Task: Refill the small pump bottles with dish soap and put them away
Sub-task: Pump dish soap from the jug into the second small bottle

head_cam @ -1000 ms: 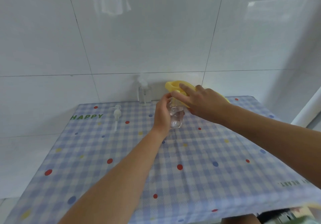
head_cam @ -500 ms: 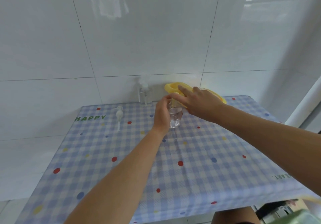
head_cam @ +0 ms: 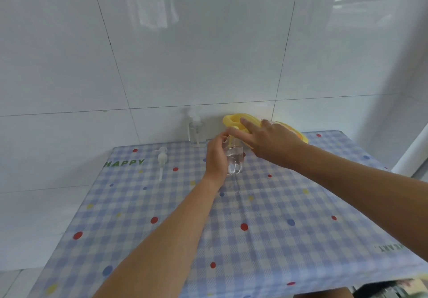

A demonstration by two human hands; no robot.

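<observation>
Left hand (head_cam: 216, 156) curled around a small clear bottle (head_cam: 235, 162) standing upright on the checked tablecloth (head_cam: 254, 205); right hand (head_cam: 266, 141) grasping a yellow dish-soap bottle (head_cam: 234, 119) tipped over its mouth. Detached pump head (head_cam: 162, 157) lies to the left; a second pump bottle (head_cam: 196, 133) stands against the tiled wall (head_cam: 208, 43).

Even daylight is filling the scene, brightest at the upper right, where a window reflection is glaring on the glossy wall tiles (head_cam: 361, 8). The yellow soap bottle (head_cam: 234, 119) is throwing a faint yellow tint onto the wall. Only weak shadows are falling on the tablecloth (head_cam: 289, 205). The wide lens is bowing grout lines outward, and the clear bottle (head_cam: 235, 161) is looking slightly blurred.
</observation>
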